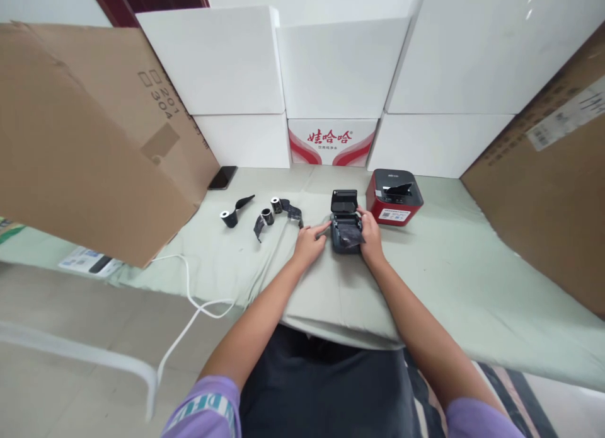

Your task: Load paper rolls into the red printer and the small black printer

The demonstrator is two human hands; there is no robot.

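Observation:
A small dark label printer (346,236) sits on the cloth with its lid (344,201) raised, and a piece of black strip (350,236) hangs over its front. My right hand (371,235) grips the printer's right side. At the left side, the index finger of my left hand (309,244) is stretched out to touch the printer's edge, with nothing in that hand. Farther left lie three rolls of black-backed paper: one roll (229,219) with a loose tail, another roll (267,217), and a third roll (276,205) with its strip unrolled.
A red and black desktop printer (394,198) stands just right of my right hand. White boxes (343,69) form a wall behind, with large cardboard sheets (94,135) at both sides. A phone (222,178) lies at the back left. A white cable (189,280) hangs off the front edge.

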